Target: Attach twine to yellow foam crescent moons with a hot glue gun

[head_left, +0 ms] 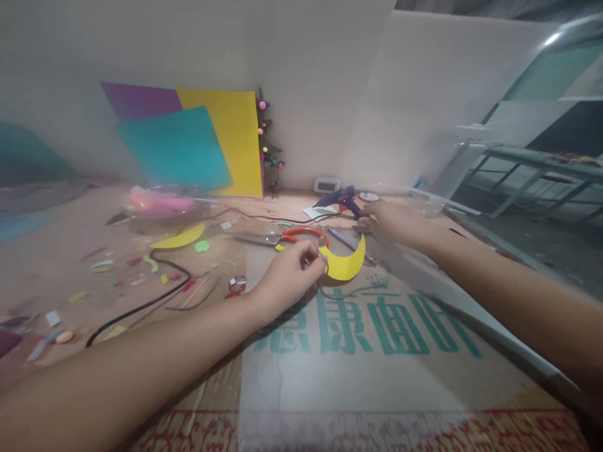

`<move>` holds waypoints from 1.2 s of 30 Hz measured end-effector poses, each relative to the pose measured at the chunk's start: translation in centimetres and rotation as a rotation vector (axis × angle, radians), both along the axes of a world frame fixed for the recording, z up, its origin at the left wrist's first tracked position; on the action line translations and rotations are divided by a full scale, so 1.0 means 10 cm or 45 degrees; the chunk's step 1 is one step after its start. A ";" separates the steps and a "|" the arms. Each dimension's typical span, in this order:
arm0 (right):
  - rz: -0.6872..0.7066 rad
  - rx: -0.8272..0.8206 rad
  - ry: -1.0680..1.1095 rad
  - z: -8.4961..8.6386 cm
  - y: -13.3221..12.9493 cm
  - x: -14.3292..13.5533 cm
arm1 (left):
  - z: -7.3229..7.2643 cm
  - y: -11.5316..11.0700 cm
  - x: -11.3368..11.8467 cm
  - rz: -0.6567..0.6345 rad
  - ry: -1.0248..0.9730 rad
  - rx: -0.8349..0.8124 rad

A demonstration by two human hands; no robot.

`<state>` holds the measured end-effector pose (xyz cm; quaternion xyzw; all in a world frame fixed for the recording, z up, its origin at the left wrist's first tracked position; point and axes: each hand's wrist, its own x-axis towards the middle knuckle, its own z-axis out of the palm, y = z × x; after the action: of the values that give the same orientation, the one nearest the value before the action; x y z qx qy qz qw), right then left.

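Your left hand [291, 276] pinches a yellow paper crescent [346, 266] by one end between thumb and fingers, over the printed sheet [377, 383] and beside the scissors [259, 239]. Your right hand [384, 220] is at the handle of the glue gun [332, 198]; whether its fingers grasp it cannot be told. Farther out, a second crescent [181, 237] lies to the left, and coloured paper [174, 150] stands against the wall [320, 113].
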<state>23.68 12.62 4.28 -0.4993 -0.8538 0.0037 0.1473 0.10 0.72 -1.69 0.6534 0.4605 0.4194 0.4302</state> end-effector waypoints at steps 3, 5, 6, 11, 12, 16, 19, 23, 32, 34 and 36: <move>0.048 0.195 0.042 0.10 -0.47 -0.20 | 0.01 -0.01 -0.01 0.043 -0.011 0.084; 0.178 0.165 0.164 0.12 -0.71 -0.34 | 0.03 -0.02 -0.01 0.084 -0.018 0.167; 0.252 0.144 0.237 0.11 -0.81 -0.39 | 0.04 -0.03 -0.02 0.104 -0.020 0.194; 0.547 0.667 0.133 -0.01 -1.01 -0.44 | 0.07 -0.05 -0.03 0.218 -0.005 0.230; 0.564 0.751 0.102 -0.03 -1.03 -0.42 | 0.07 -0.05 -0.02 0.237 0.002 0.236; 0.612 0.497 0.239 -0.09 -1.09 -0.44 | 0.08 -0.06 -0.02 0.267 0.069 0.294; 0.567 0.143 0.442 -0.19 -1.12 -0.52 | 0.10 -0.09 -0.03 0.262 0.127 0.380; 0.382 -0.191 0.691 -0.32 -1.13 -0.61 | 0.12 -0.13 -0.03 0.250 0.218 0.460; 0.437 -1.309 1.149 -0.33 -1.10 -0.60 | 0.11 -0.11 -0.03 0.287 0.167 0.434; 0.419 -1.270 0.994 -0.19 -1.04 -0.52 | 0.10 -0.08 -0.04 0.310 0.115 0.408; 0.445 -1.210 0.651 0.02 -0.97 -0.39 | 0.08 -0.05 -0.05 0.322 0.058 0.355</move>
<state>19.78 2.93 4.46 -0.3451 -0.7656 0.5325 0.1056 -0.43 0.20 -0.88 0.6530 0.4859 0.5150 0.2688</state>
